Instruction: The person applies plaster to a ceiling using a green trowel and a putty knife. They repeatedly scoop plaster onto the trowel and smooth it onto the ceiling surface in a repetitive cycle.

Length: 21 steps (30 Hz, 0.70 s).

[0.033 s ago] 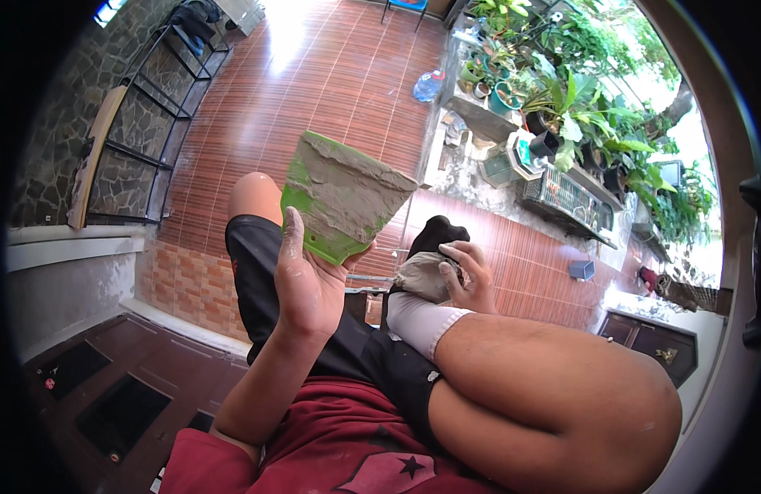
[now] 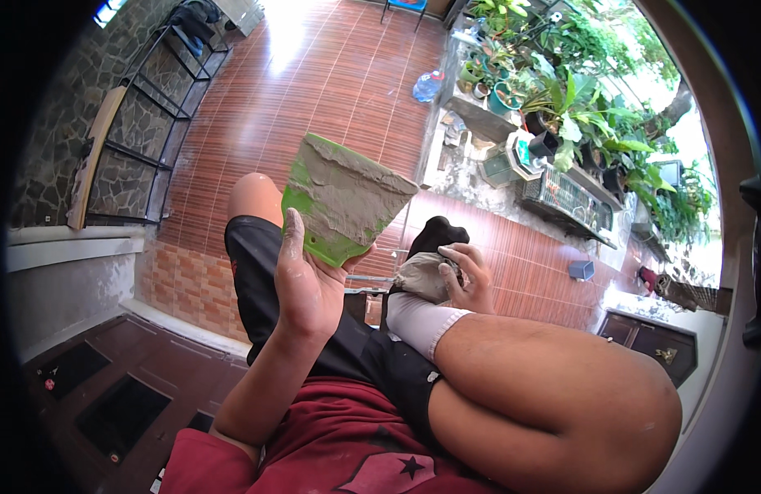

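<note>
My left hand (image 2: pixel 305 288) grips a green plant pot (image 2: pixel 295 198) by its narrow end, thumb along the near side and fingers behind. A rough, uneven layer of grey paste (image 2: pixel 347 186) covers most of the pot's facing side, with green showing at its left and lower edges. Pale smears mark my left thumb and palm. Lower to the right, my right hand (image 2: pixel 471 280) curls around a crumpled-looking grey thing (image 2: pixel 422 277) above my white sock (image 2: pixel 422 321); its kind is unclear. Thumb and fingers close on its right side, apart from the pot.
Reddish tiles (image 2: pixel 257 99) cover the floor ahead. A black metal rack (image 2: pixel 162 107) stands along the stone wall at left. Potted plants (image 2: pixel 553 99) and a wire cage (image 2: pixel 566 198) line the right side, with a plastic bottle (image 2: pixel 427 86) nearby. My bent right leg (image 2: pixel 562 370) fills the lower right.
Almost nothing differs. The coated pot and my left hand sit very slightly lower; my right hand keeps its place.
</note>
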### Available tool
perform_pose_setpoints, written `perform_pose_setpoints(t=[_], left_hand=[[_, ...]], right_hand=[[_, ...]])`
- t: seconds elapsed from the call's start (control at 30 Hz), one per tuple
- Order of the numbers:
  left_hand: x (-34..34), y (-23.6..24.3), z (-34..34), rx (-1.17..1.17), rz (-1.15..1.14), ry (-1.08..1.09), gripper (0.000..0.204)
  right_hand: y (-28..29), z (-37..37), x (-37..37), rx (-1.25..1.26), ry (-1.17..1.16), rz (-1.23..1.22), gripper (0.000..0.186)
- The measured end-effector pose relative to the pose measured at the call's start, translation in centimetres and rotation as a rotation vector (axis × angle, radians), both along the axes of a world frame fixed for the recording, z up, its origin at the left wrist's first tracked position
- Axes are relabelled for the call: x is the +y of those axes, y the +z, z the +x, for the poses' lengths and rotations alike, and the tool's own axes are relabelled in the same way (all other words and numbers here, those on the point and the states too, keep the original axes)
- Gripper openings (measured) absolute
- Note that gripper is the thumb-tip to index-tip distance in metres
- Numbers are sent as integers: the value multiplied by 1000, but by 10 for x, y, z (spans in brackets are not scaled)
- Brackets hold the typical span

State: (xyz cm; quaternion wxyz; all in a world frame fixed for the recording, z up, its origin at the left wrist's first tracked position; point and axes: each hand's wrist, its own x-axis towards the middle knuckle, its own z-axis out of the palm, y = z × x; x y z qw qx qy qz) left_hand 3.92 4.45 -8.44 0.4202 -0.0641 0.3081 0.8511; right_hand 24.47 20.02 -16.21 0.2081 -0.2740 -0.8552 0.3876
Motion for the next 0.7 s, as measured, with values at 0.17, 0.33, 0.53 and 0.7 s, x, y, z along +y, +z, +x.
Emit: perform_pose_setpoints(t=[0.17,0.33,0.53,0.7], left_hand=[[-3,9,2,10,-33,-10,43],[-1,25,6,3,-169,-59,43],[-7,56,12,-7,-263,-189,41],[-23,78,10,-13,-286,-197,42]], right_hand=[[-4,10,8,71,-143,-83,22],[6,1,18,157,-276,-347,20],[95,-31,44,316,21,-441,18],[183,-63,64,360,607,32,26]])
